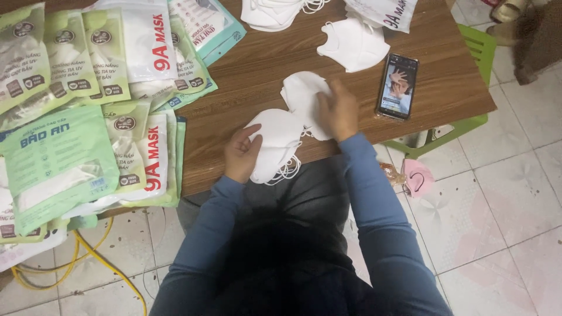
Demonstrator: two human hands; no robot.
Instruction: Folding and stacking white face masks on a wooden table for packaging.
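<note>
Stacking looks to be at an early stage, judging by how things lie: a small stack of white, cup-shaped fabric face masks [275, 146] sits at the near edge of the brown wooden desk [257, 64], just below the middle of the frame, while loose masks wait farther back. The left hand [241, 153] grips this stack from its left side, fingers curled over the rim. The masks look soft, folded flat and nested, with thin white ear loops spilling off the desk edge toward the person's lap. Just above and to the right, the right hand [338, 111] lies flat, fingers spread, pressing on a second white mask pile [303, 96] that touches the first. Toward the top centre lie more loose white masks [353, 44]. A black smartphone with a lit screen [398, 86] rests right of the hands. Green and white printed plastic mask packets [88, 105] cover the left of the frame, already filled as far as can be seen.
</note>
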